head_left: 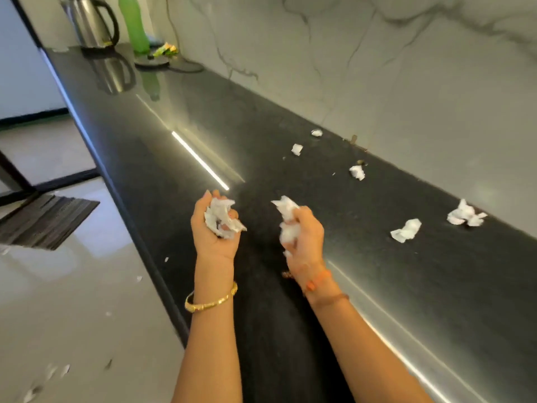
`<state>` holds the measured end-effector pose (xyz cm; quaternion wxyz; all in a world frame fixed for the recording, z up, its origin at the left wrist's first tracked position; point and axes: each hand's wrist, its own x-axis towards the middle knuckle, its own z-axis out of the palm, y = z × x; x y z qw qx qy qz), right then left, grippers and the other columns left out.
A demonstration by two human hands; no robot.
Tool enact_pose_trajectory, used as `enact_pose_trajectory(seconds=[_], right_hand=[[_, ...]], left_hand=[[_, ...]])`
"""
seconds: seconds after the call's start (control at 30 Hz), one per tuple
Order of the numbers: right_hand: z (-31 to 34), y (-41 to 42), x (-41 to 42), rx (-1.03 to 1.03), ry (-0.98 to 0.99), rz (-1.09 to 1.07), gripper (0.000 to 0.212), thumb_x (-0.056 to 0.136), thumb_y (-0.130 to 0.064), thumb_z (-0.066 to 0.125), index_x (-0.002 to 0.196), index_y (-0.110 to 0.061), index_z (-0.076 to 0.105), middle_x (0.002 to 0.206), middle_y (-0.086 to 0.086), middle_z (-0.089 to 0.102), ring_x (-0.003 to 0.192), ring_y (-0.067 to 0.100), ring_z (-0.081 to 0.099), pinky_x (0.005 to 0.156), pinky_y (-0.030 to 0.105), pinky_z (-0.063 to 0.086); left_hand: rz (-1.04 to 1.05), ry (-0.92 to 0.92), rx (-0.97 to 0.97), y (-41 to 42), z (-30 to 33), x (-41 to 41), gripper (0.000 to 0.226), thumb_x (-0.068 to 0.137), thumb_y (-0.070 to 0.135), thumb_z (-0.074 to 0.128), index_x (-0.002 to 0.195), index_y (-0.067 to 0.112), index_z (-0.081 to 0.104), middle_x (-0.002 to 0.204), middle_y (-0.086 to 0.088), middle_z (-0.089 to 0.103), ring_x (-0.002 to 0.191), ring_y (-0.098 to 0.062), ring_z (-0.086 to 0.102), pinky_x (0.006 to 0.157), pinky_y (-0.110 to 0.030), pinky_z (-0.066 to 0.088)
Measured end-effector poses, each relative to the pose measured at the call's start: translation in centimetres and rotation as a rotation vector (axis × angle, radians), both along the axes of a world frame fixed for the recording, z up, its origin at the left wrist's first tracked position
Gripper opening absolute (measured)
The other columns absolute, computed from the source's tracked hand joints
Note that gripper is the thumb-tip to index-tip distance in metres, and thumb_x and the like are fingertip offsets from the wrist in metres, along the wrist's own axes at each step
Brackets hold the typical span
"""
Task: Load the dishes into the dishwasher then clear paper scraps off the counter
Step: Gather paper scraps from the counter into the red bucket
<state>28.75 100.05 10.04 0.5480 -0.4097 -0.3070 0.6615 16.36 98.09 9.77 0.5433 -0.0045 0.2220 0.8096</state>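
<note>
Above the black counter [203,135], my left hand [210,237] is palm up with its fingers curled round a wad of crumpled white paper [222,218]. My right hand [305,237] grips another bunch of white paper scraps [287,213]. Several more crumpled scraps lie on the counter to the right and further back: one [406,230] nearest my right hand, one [465,214] beyond it near the wall, one [357,172], one [297,149] and a small one [316,132]. No dishes or dishwasher are in view.
A steel kettle [91,23], a green bottle [133,24] and a small yellow-green packet [165,50] stand at the counter's far left end. A marble wall [377,68] backs the counter. Small paper bits [65,370] and a dark mat [43,221] lie on the tiled floor at left.
</note>
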Motion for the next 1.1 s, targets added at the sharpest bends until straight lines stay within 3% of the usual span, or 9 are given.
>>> enact_pose_trajectory(seconds=[0.07, 0.23, 0.33, 0.5, 0.63, 0.77, 0.87, 0.97, 1.1], right_hand=[[0.0, -1.5, 4.0, -0.098, 0.375, -0.008, 0.011, 0.072, -0.019, 0.06, 0.064, -0.013, 0.066, 0.054, -0.001, 0.049, 0.03, 0.002, 0.03, 0.027, 0.01, 0.018], [-0.9, -4.6, 11.2, 0.011, 0.702, -0.026, 0.046, 0.014, -0.015, 0.085, 0.053, -0.011, 0.063, 0.058, -0.006, 0.058, 0.028, 0.003, 0.03, 0.028, 0.011, 0.018], [-0.9, -4.9, 13.7, 0.055, 0.778, -0.135, 0.055, 0.014, -0.01, 0.088, 0.055, -0.017, 0.051, 0.052, -0.009, 0.047, 0.029, 0.004, 0.03, 0.027, 0.014, 0.022], [-0.5, -3.4, 16.1, 0.007, 0.729, -0.32, 0.014, 0.055, -0.014, 0.065, 0.064, -0.023, 0.071, 0.045, -0.005, 0.04, 0.034, 0.009, 0.038, 0.033, 0.012, 0.035], [0.4, -0.8, 17.3, -0.053, 0.306, -0.5, 0.014, 0.087, -0.026, 0.053, 0.075, -0.022, 0.057, 0.046, -0.008, 0.041, 0.043, 0.005, 0.052, 0.033, 0.012, 0.034], [-0.6, 2.0, 17.7, 0.117, -0.708, -0.532, 0.01, 0.076, -0.026, 0.072, 0.073, -0.019, 0.065, 0.072, 0.0, 0.06, 0.06, 0.01, 0.055, 0.05, 0.026, 0.048], [-1.1, 3.4, 17.5, 0.127, -1.214, -0.403, 0.054, 0.066, -0.042, 0.079, 0.111, -0.019, 0.06, 0.112, 0.002, 0.046, 0.083, 0.008, 0.051, 0.08, 0.026, 0.042], [-0.2, 4.2, 17.2, 0.069, -1.517, -0.266, 0.083, 0.067, -0.057, 0.071, 0.133, -0.017, 0.04, 0.128, 0.005, 0.039, 0.104, 0.026, 0.055, 0.082, 0.035, 0.044], [-0.5, 4.4, 16.6, 0.046, -1.708, -0.206, 0.055, 0.082, -0.057, 0.055, 0.116, -0.014, 0.052, 0.118, 0.008, 0.052, 0.101, 0.03, 0.057, 0.074, 0.033, 0.042]], left_hand=[[-0.082, 0.06, -0.037, 0.5, 0.3, 1.6, 0.019, 0.089, 0.024, 0.051, 0.071, 0.017, 0.054, 0.052, 0.006, 0.049, 0.037, -0.004, 0.043, 0.038, -0.012, 0.037], [-0.192, 0.06, -0.012, 0.7, 0.2, 5.6, 0.023, 0.093, 0.025, 0.048, 0.079, 0.014, 0.062, 0.056, 0.003, 0.058, 0.038, -0.005, 0.046, 0.039, -0.012, 0.039], [-0.273, 0.03, 0.02, 0.8, 0.2, 7.9, 0.021, 0.092, 0.029, 0.047, 0.084, 0.015, 0.061, 0.057, 0.005, 0.058, 0.037, -0.005, 0.045, 0.038, -0.011, 0.038], [-0.407, -0.067, -0.021, 0.5, 0.4, 13.3, 0.021, 0.09, 0.032, 0.048, 0.083, 0.017, 0.061, 0.056, 0.006, 0.054, 0.035, -0.004, 0.042, 0.034, -0.012, 0.036], [-0.509, -0.015, -0.057, 1.0, 0.4, 16.2, 0.02, 0.091, 0.031, 0.047, 0.084, 0.018, 0.061, 0.057, 0.006, 0.055, 0.036, -0.004, 0.043, 0.036, -0.012, 0.037], [-0.568, 0.022, -0.013, 1.8, 0.0, 16.0, 0.018, 0.089, 0.031, 0.047, 0.087, 0.017, 0.059, 0.054, 0.006, 0.052, 0.034, -0.004, 0.04, 0.034, -0.011, 0.035], [-0.604, 0.067, -0.006, 2.5, -0.3, 16.0, 0.018, 0.088, 0.031, 0.047, 0.087, 0.017, 0.058, 0.052, 0.006, 0.052, 0.033, -0.005, 0.04, 0.034, -0.012, 0.035], [-0.594, 0.122, -0.039, 2.7, -0.3, 16.2, 0.017, 0.09, 0.03, 0.047, 0.09, 0.017, 0.059, 0.053, 0.006, 0.054, 0.037, -0.004, 0.043, 0.035, -0.013, 0.037], [-0.584, 0.12, -0.086, 2.8, -0.5, 16.2, 0.017, 0.083, 0.031, 0.054, 0.092, 0.018, 0.06, 0.071, 0.007, 0.055, 0.059, -0.006, 0.047, 0.043, -0.014, 0.045]])
